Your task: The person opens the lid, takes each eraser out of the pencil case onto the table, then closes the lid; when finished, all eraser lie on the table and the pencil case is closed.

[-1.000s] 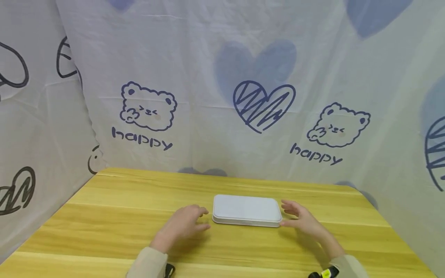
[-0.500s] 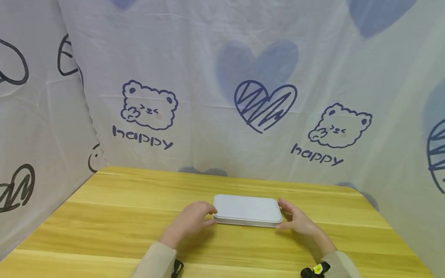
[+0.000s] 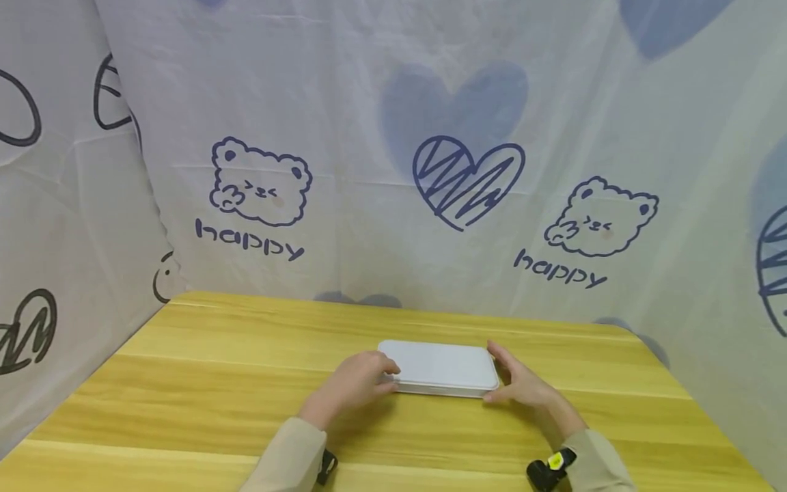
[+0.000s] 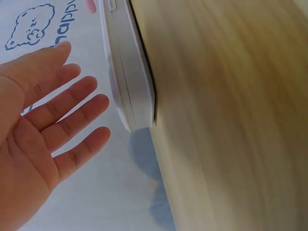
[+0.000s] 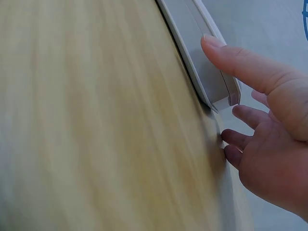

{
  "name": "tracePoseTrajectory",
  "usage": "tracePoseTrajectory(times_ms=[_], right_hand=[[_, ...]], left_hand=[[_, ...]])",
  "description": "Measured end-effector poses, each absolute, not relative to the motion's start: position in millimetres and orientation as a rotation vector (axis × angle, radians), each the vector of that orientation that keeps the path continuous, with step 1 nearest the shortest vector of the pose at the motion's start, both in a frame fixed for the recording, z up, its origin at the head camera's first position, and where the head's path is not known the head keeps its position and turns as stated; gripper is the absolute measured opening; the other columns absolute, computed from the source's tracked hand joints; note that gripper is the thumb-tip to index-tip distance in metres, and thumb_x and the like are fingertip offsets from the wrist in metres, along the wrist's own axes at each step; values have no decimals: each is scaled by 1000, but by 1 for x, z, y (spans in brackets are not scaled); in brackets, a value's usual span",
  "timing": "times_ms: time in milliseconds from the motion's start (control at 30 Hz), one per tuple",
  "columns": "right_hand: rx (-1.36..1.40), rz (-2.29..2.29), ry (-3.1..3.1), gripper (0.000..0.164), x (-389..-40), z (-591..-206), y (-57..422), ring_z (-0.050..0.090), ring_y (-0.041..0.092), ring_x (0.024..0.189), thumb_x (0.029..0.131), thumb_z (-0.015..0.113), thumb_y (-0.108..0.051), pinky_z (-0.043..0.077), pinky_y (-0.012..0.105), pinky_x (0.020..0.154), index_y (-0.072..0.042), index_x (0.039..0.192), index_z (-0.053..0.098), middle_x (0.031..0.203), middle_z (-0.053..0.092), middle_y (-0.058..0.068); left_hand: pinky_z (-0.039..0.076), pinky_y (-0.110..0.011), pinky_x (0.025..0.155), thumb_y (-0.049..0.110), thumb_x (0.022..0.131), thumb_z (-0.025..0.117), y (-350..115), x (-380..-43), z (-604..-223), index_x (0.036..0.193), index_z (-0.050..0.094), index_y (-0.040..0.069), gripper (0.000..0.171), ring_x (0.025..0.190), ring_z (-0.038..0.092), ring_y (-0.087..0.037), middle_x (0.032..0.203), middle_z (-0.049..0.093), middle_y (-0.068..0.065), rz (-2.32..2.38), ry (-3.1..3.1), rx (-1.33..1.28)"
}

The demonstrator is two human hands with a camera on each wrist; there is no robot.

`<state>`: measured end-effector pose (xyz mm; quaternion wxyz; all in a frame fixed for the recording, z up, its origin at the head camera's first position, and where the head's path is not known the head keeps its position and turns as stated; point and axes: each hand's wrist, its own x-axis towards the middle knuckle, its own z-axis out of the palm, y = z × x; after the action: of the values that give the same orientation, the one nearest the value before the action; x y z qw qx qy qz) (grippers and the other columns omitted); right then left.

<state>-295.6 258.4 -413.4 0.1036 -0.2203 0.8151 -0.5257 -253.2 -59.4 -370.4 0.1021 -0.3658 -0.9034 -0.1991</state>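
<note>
A flat white case (image 3: 439, 363) with rounded corners lies on the wooden table. A seam runs along its side, and the left wrist view shows a small catch (image 4: 112, 5) on its front. At the case's left end is my left hand (image 3: 363, 379), overlapping the front left corner in the head view; its fingers (image 4: 72, 130) are spread and relaxed. My right hand (image 3: 522, 383) frames the other end, thumb by the front corner and a finger by the back corner. In the right wrist view its straight thumb (image 5: 240, 60) overlaps the case's side, with the other fingers loosely bent.
The yellow wood-grain table (image 3: 203, 383) reaches back to a white printed curtain (image 3: 369, 123) with hearts, bears and lettering. More curtain (image 3: 55, 205) hangs at the left side. A black strap device (image 3: 550, 468) sits on the right wrist.
My left hand has moved right, from beside the case to overlapping its front left corner. My right hand has drawn in slightly around the right end. The case stays about where it was.
</note>
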Motion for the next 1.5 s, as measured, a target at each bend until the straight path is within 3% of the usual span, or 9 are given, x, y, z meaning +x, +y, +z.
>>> tracePoseTrajectory(times_ms=[433,733,1133,1500], right_hand=[[-663,-1596,2405,96,-299,-420,259,6,41,129,66,76,0,1,51,102,11,137,11,141,10,30],[-623,-1584,2456,97,-298,-423,256,5,39,130,64,77,0,0,52,101,7,138,15,142,13,27],[-647,-1593,2479,97,-299,-427,257,10,40,129,63,79,-3,5,50,102,9,137,17,141,15,29],[-629,-1572,2480,98,-299,-427,257,9,39,129,63,79,-5,6,50,102,8,137,16,141,15,28]], left_hand=[[45,-29,81,13,83,63,-42,-265,-374,99,66,0,21,92,58,-19,96,65,-6,-806,-2703,-1079],[44,-27,80,10,79,66,-38,-274,-378,97,68,1,20,91,58,-19,96,65,-7,-802,-2711,-1124],[42,-21,80,11,74,71,-29,-287,-375,95,70,6,22,90,58,-12,93,66,0,-626,-2717,-1238],[44,-20,75,26,71,75,-19,-296,-379,95,72,16,26,88,57,-9,94,63,4,-255,-2568,-1389]])
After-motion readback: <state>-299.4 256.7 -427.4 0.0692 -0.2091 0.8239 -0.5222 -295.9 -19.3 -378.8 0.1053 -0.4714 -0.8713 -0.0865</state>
